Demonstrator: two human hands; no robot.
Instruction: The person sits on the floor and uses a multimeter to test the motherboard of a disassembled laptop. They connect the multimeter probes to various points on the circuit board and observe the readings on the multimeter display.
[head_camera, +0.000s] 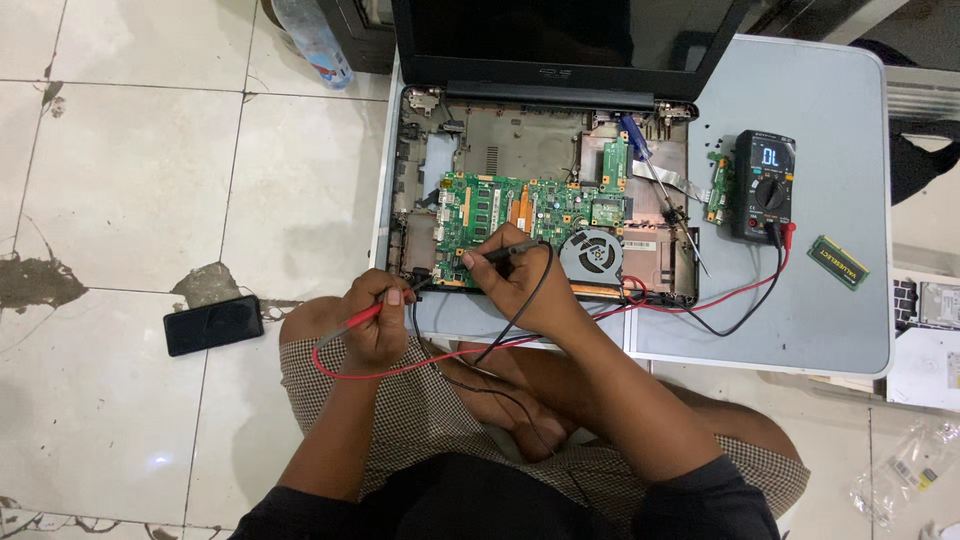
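An opened laptop base (545, 135) lies on a low grey table (830, 310), its green motherboard (520, 210) and round fan (590, 257) exposed. My right hand (515, 285) pinches the black probe (508, 251), which lies pointing right across the board's lower edge. My left hand (378, 315) grips the red probe (362, 318) at the laptop's front left corner. Red and black leads (700, 308) run to a dark multimeter (764, 186) on the right side of the table.
A blue-handled screwdriver (650, 165) rests across the laptop's right side. A memory stick (838, 262) lies right of the meter. A black phone (213, 325) and a plastic bottle (313, 42) lie on the tiled floor at left. Loose parts sit at far right.
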